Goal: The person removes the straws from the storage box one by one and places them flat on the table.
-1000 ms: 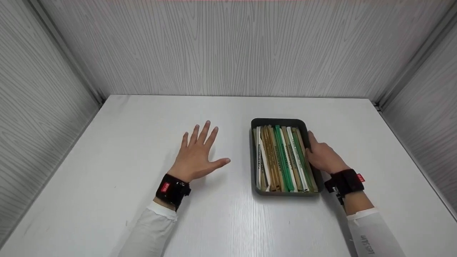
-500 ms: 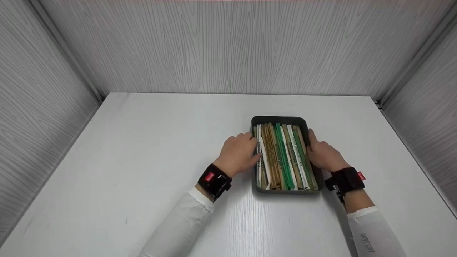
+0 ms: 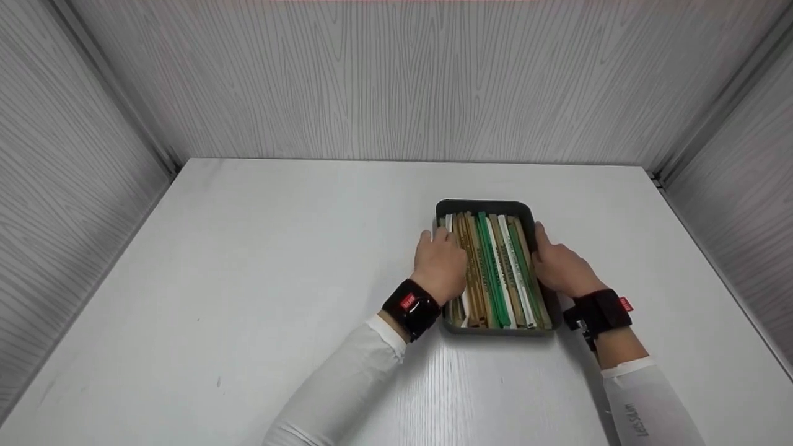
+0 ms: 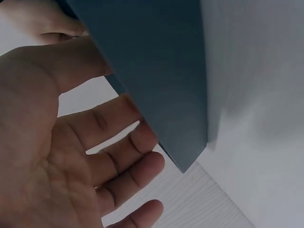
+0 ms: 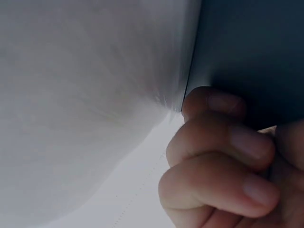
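A dark grey rectangular box [image 3: 495, 332] stands on the table, in the head view right of centre. Long thin strips [image 3: 495, 272] in white, brown and green fill it side by side, some printed along their length; their kind is unclear. My left hand [image 3: 438, 263] reaches over the left rim onto the leftmost strips. In the left wrist view its thumb and index finger [image 4: 102, 121] pass behind the box wall, so their tips are hidden; other fingers stay outside. My right hand [image 3: 565, 269] holds the box's right side, with several fingers [image 5: 218, 185] curled against it.
The white table [image 3: 248, 266] extends left, behind and in front of the box. Wood-grained grey panels enclose it at the back [image 3: 396, 80] and on both sides. A black band [image 3: 412, 308] circles the left wrist.
My left hand, spread over the table a second ago, has moved right to the box and over its left rim onto the strips. The right hand and box have stayed in place.
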A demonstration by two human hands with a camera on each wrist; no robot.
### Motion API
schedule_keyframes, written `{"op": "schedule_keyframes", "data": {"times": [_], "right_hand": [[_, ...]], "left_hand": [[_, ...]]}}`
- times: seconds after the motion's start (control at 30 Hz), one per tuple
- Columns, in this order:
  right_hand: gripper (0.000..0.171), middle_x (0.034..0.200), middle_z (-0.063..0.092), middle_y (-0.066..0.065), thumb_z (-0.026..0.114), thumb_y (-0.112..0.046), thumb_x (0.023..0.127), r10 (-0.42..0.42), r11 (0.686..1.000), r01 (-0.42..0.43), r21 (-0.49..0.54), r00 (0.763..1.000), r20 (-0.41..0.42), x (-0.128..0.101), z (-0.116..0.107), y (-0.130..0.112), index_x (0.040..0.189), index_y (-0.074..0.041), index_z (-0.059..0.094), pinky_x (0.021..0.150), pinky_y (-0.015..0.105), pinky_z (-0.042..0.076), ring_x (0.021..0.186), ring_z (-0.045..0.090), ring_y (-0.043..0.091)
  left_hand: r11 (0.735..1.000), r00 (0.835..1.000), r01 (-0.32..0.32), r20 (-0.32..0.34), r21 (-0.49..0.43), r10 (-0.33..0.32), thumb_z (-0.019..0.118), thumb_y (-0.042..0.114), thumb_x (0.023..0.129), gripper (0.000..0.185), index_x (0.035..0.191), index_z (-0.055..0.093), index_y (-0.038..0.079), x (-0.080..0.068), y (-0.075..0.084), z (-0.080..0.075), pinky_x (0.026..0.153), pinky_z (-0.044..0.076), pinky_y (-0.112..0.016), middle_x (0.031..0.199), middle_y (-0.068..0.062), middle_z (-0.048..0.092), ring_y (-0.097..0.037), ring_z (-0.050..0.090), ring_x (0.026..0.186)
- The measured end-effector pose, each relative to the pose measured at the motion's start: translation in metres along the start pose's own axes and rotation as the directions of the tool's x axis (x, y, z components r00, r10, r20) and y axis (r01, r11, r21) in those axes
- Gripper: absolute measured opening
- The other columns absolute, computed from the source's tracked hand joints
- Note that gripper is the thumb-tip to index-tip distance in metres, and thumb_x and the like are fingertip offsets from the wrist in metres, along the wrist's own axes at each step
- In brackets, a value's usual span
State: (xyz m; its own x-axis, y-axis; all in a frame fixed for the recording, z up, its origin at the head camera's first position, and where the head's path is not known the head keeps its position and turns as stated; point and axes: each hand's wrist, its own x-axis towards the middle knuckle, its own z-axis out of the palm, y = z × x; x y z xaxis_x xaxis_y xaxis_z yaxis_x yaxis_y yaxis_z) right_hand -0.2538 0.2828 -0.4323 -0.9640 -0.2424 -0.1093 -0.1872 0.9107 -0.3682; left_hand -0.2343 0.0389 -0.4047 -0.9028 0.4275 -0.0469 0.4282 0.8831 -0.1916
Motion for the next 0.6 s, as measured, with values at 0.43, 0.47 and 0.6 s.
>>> {"op": "schedule_keyframes", "data": {"times": [0.43, 0.47, 0.6], "right_hand": [[0.069, 0.077, 0.063, 0.017, 0.034, -0.015, 0.106, 0.018, 1.000, -0.018, -0.003, 1.000, 0.017, 0.000, 0.000, 0.002, 0.161, 0.009, 0.000, 0.060, 0.044, 0.049, 0.061, 0.058, 0.026], [0.069, 0.079, 0.064, 0.019, 0.034, -0.015, 0.106, 0.019, 1.000, -0.019, -0.002, 1.000, 0.017, 0.000, 0.000, 0.001, 0.161, 0.009, 0.000, 0.061, 0.045, 0.050, 0.063, 0.059, 0.027], [0.068, 0.087, 0.067, 0.025, 0.033, -0.015, 0.107, 0.018, 1.000, -0.018, -0.004, 1.000, 0.016, 0.001, 0.000, 0.000, 0.161, 0.009, 0.000, 0.066, 0.048, 0.052, 0.066, 0.061, 0.029]], "left_hand": [[0.989, 0.998, 0.006, 0.066, 0.148, -0.016, 0.062, 0.042, 0.099, 0.029, 0.101, 0.079, 0.020, -0.002, 0.011, 0.014, 0.104, 0.030, -0.045, 0.118, -0.002, 0.062, -0.023, 0.039, 0.117], [0.988, 0.998, 0.009, 0.067, 0.154, -0.020, 0.061, 0.043, 0.099, 0.030, 0.101, 0.080, 0.020, -0.002, 0.012, 0.015, 0.105, 0.030, -0.046, 0.119, -0.002, 0.061, -0.024, 0.039, 0.118], [0.989, 0.996, 0.015, 0.085, 0.147, -0.027, 0.060, 0.045, 0.100, 0.033, 0.102, 0.080, 0.019, -0.002, 0.013, 0.016, 0.112, 0.027, -0.050, 0.125, -0.005, 0.062, -0.026, 0.039, 0.123]]}}
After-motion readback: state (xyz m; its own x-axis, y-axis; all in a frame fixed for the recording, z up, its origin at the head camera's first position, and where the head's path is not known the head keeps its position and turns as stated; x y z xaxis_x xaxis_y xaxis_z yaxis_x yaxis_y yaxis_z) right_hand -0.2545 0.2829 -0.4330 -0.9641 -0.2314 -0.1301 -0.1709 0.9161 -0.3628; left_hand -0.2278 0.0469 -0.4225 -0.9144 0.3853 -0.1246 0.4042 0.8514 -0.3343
